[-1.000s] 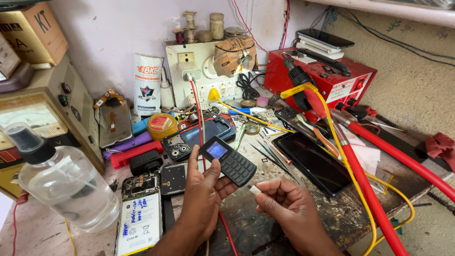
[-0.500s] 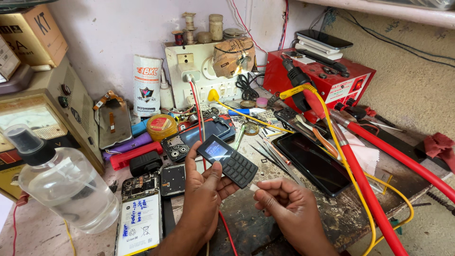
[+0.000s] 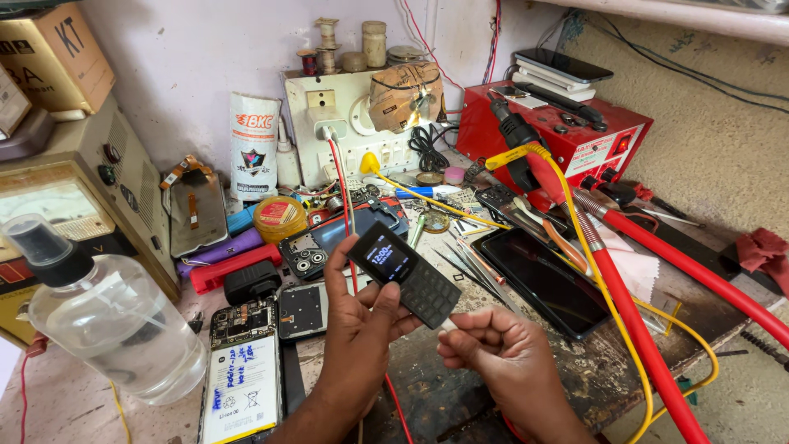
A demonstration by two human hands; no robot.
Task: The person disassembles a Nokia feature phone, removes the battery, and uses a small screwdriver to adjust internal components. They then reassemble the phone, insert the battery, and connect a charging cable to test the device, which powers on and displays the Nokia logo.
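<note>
My left hand [image 3: 362, 329] holds a small dark keypad phone [image 3: 404, 275] above the workbench, its screen lit and tilted up to the left. My right hand [image 3: 501, 358] sits just right of the phone's lower end, fingers curled around a small white plug [image 3: 448, 326] that touches the phone's bottom edge. A thin red wire [image 3: 342, 193] runs down from the white socket board [image 3: 353, 123] and passes behind the phone and my left hand.
A clear spray bottle [image 3: 107, 316] stands front left. An opened smartphone with its battery [image 3: 241, 374] showing lies beside my left arm. A black tablet [image 3: 546, 279], tweezers, a red power unit [image 3: 567, 136], thick red hoses [image 3: 633, 321] and yellow cables crowd the right.
My left hand has raised the phone slightly and turned it a little; the right hand stays at the phone's lower end with the plug.
</note>
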